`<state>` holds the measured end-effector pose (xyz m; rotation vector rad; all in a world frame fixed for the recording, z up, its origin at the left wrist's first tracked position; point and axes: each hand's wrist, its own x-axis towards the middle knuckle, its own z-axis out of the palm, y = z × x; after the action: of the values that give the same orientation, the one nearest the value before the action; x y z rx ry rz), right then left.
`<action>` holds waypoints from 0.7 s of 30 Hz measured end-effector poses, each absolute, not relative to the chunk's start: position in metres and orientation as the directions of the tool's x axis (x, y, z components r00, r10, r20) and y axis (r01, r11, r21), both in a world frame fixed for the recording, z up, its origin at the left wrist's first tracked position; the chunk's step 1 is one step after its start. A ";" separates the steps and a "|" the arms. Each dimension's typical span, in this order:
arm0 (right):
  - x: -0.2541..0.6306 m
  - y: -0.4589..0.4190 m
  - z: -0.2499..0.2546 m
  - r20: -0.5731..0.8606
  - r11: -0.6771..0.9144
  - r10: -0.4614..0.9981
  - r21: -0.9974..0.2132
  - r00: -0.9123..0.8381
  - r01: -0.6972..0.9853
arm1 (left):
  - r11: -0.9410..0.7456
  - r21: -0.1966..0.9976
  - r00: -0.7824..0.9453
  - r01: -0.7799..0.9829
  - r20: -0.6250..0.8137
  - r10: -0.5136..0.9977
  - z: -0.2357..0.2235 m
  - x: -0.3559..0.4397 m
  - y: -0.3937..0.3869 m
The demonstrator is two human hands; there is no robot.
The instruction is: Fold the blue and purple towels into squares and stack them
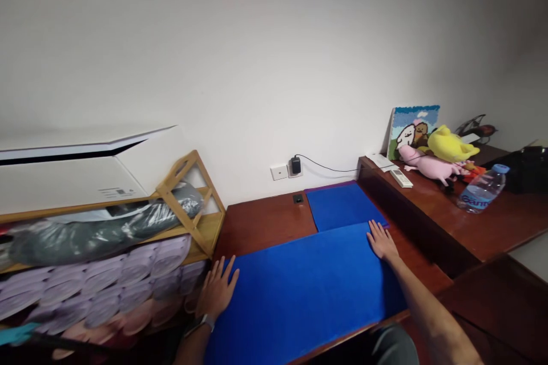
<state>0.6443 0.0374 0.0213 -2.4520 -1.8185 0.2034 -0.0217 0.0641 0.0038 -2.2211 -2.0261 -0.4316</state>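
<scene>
A blue cloth (308, 291) is spread over the front of a reddish-brown wooden desk (265, 222). My left hand (218, 287) rests at its left edge with fingers apart, a watch band around the wrist. My right hand (382, 241) lies flat on the far right corner, fingers spread. Behind that corner a second blue cloth (342, 205) with a purple edge lies against the wall, partly overlapped by the front one. Neither hand grips anything.
On the right, a raised wooden surface (462, 228) holds a white remote (401, 178), pink plush (428, 165), yellow plush (454, 144), water bottle (482, 191) and picture (413, 128). A wooden rack (205, 228) stands left. A black plug (295, 165) sits in the wall socket.
</scene>
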 end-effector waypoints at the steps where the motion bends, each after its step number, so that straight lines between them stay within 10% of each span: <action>1: 0.642 0.037 0.024 -0.065 -0.295 0.955 -0.141 0.289 0.945 | -0.096 0.109 0.064 0.989 0.266 0.962 0.005 -0.021 0.064; 10: 0.578 0.049 0.072 -0.026 -0.292 0.956 -0.141 0.292 0.946 | -0.050 0.156 0.014 0.986 0.224 0.975 0.013 -0.013 0.061; 17: 0.355 0.037 0.055 0.123 0.385 0.923 -0.336 -0.365 0.860 | -0.037 0.172 -0.001 0.984 0.216 0.976 0.018 -0.009 0.057; 21: 0.317 0.024 0.038 0.092 0.488 0.868 -0.345 -0.489 0.802 | -0.025 0.177 -0.011 0.984 0.198 0.980 0.017 -0.010 0.060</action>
<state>0.3166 0.0237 0.0385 -1.4230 -2.4816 0.3753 -0.0097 0.0595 0.0165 -2.1993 -2.1835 -0.4185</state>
